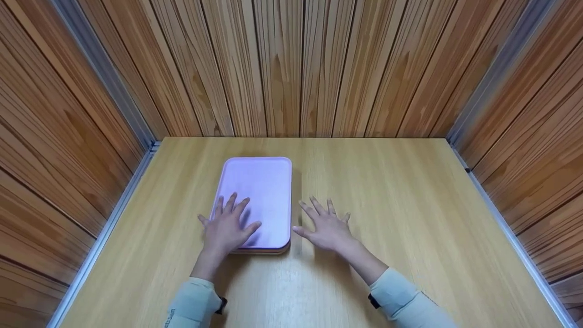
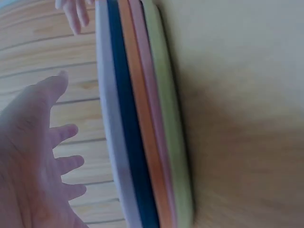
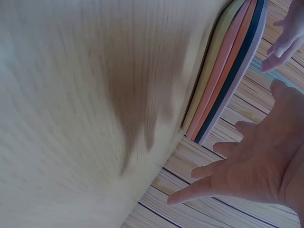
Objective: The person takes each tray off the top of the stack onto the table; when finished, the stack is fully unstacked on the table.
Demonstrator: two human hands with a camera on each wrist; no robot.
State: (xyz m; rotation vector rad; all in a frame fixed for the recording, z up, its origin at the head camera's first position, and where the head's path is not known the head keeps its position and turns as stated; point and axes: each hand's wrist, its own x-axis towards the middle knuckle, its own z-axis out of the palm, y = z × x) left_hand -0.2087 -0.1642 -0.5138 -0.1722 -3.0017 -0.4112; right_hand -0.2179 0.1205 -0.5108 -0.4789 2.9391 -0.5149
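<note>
A stack of several rectangular trays with rounded corners lies on the table, left of the middle. On top is a lilac tray (image 1: 259, 191) with a raised rim. From the side, the left wrist view shows a dark blue tray (image 2: 124, 114), an orange tray (image 2: 142, 114), a pink tray (image 2: 153, 104) and, lowest, a yellow-green tray (image 2: 167, 109). Over the stack's near left part, my left hand (image 1: 224, 232) hovers with fingers spread, holding nothing. Just right of the stack, my right hand (image 1: 330, 230) is spread above the table, its thumb pointing toward the trays' edge.
The light wooden table (image 1: 387, 182) reaches back to a wood-plank wall (image 1: 282, 68). Plank walls also stand at the left and right, with grey metal rails (image 1: 100, 259) along the table's sides. Both forearms wear pale sleeves (image 1: 193, 300) with dark bands at the wrists.
</note>
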